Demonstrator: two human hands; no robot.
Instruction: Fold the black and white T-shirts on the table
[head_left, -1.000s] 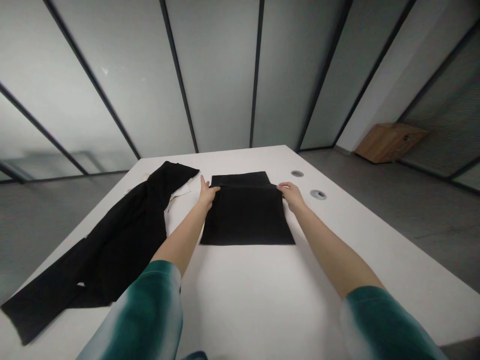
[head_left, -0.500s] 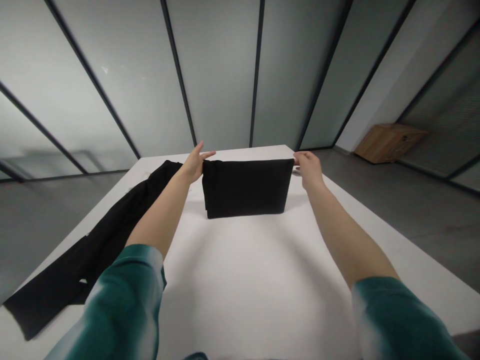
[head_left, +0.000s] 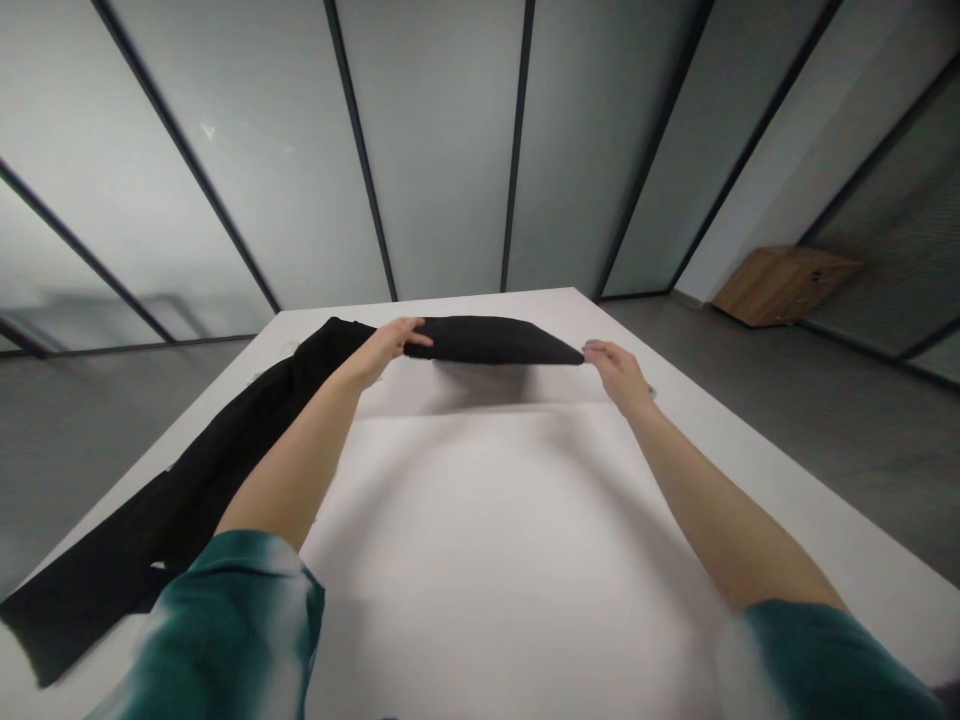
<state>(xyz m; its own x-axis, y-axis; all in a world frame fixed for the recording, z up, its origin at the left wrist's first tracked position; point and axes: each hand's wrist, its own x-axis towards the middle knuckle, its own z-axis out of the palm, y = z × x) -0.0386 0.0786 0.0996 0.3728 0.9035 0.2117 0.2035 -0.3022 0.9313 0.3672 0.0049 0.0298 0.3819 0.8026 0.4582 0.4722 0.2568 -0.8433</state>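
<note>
Folded black cloth point(head_left: 487, 340), seemingly part of a garment, is stretched between my hands above the far part of the white table, its near edge lifted and a shadow beneath it. My left hand point(head_left: 390, 350) pinches its left corner, with some fingers extended. At the right corner, my right hand point(head_left: 616, 370) grips the edge between thumb and fingers. A long black garment point(head_left: 225, 430), like a trouser leg, lies along the table's left side and passes behind my left hand. Whether it joins the held cloth I cannot tell.
The white table point(head_left: 510, 560) stretches away from me. A small grey object point(head_left: 652, 392) shows partly behind my right wrist. Frosted glass panels point(head_left: 442, 150) stand beyond the table, and a wooden cabinet point(head_left: 780, 285) is on the floor at the right.
The black cloth hung upright as a rectangle; now it slants away from me, nearly flat. My hands have come lower and nearer, the right one more so.
</note>
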